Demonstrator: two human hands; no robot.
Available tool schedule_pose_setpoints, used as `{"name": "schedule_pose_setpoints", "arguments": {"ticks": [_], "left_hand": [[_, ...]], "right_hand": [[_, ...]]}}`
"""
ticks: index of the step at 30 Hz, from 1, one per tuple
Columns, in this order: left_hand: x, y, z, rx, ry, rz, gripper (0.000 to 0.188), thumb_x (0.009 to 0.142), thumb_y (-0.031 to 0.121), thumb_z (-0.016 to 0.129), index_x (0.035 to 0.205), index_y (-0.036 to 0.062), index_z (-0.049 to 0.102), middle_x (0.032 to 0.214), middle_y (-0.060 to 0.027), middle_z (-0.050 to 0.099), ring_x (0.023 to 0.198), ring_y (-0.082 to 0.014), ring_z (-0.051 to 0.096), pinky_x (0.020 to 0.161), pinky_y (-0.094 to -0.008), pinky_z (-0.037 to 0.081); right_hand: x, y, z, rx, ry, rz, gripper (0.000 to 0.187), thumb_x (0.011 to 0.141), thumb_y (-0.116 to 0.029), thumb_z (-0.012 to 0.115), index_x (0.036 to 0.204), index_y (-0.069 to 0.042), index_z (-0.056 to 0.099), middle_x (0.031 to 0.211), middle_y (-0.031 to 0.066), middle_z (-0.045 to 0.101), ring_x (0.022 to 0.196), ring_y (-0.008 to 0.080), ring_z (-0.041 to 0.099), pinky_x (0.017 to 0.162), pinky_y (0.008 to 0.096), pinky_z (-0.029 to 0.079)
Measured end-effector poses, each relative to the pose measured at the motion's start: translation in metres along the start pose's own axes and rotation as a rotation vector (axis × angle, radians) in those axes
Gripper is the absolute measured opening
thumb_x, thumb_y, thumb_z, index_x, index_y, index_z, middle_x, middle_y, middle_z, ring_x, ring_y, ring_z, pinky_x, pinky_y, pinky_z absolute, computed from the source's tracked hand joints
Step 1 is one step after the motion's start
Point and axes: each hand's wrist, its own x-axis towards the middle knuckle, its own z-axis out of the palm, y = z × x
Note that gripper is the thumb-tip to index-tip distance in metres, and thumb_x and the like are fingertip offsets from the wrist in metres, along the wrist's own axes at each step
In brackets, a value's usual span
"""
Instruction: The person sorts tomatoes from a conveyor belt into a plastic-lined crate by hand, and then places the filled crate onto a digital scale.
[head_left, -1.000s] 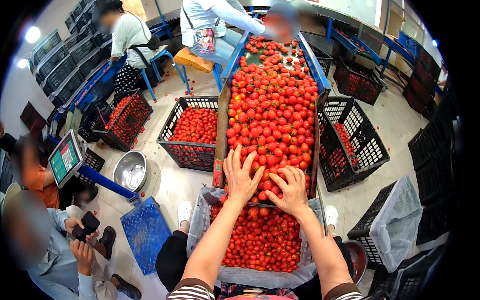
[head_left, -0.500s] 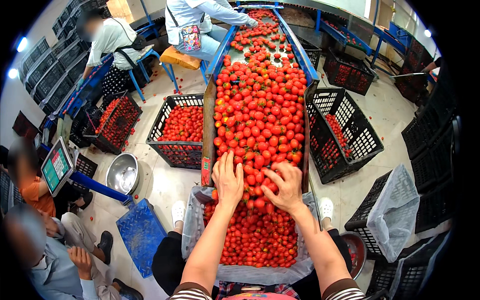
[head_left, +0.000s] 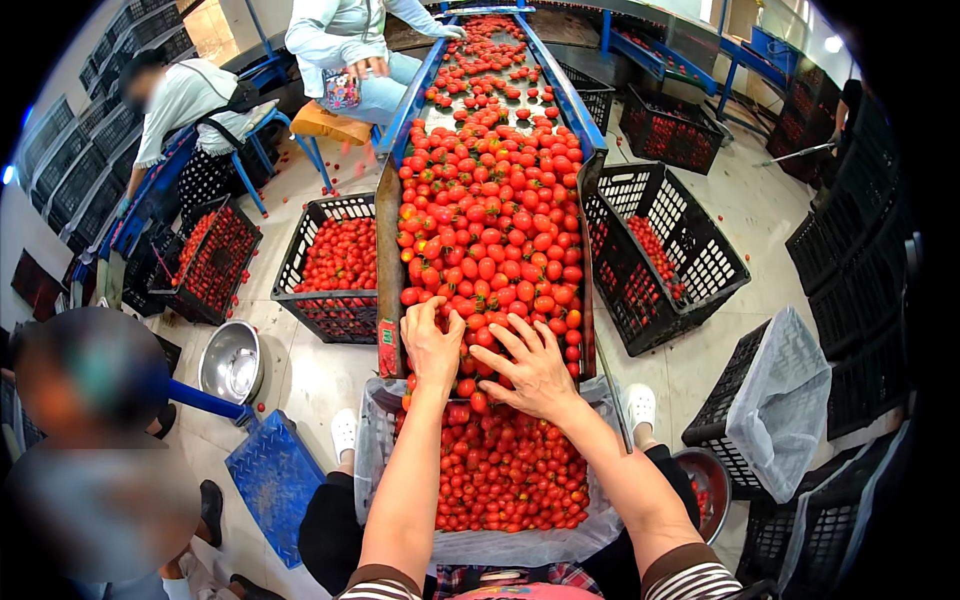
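Both hands lie flat on the cherry tomatoes (head_left: pixel 490 230) at the near end of the long sorting tray (head_left: pixel 388 270). The left hand (head_left: pixel 432 345) and right hand (head_left: pixel 533 370) have fingers spread loose, gripping nothing. Just below the tray sits one lined box (head_left: pixel 520 545) full of tomatoes; two black crates (head_left: pixel 335 265) flank the tray.
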Motion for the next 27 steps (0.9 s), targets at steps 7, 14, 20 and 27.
{"name": "schedule_pose_setpoints", "arguments": {"ticks": [7,14,20,27], "left_hand": [[-0.006,0.019,0.006,0.13,0.102,0.248,0.029,0.077,0.013,0.068,0.104,0.0067,0.06,0.099,-0.0102,0.055,0.099,-0.0301,0.05,0.087,-0.0437,0.039],[0.03,0.07,0.053,-0.063,-0.305,0.498,0.034,0.083,0.025,0.066,0.114,0.0115,0.06,0.115,-0.0099,0.057,0.109,-0.0284,0.052,0.092,-0.0441,0.038],[0.003,0.056,0.025,-0.032,-0.407,0.524,0.019,0.082,0.023,0.066,0.099,0.0134,0.067,0.116,-0.0051,0.06,0.115,-0.0242,0.051,0.097,-0.0431,0.033],[-0.032,0.012,-0.028,0.123,-0.239,0.35,0.022,0.082,0.027,0.067,0.097,0.0107,0.068,0.127,-0.0097,0.054,0.124,-0.0351,0.041,0.103,-0.0477,0.031]], "right_hand": [[-0.004,0.005,-0.002,0.002,0.12,0.088,0.051,0.08,-0.048,0.066,0.123,-0.022,0.059,0.127,0.0105,0.049,0.13,0.0308,0.036,0.106,0.0526,0.027],[0.0,0.003,-0.001,-0.027,0.03,0.081,0.053,0.079,-0.05,0.066,0.113,-0.009,0.063,0.125,0.0153,0.05,0.121,0.0363,0.04,0.099,0.0519,0.033],[-0.015,0.011,-0.001,-0.115,0.194,-0.09,0.039,0.075,-0.043,0.071,0.1,-0.014,0.067,0.116,0.0041,0.06,0.122,0.0262,0.047,0.104,0.055,0.026],[-0.008,0.01,0.0,0.09,0.154,0.199,0.053,0.079,-0.042,0.069,0.116,-0.007,0.058,0.119,0.015,0.053,0.119,0.0331,0.045,0.102,0.0493,0.032]]}}
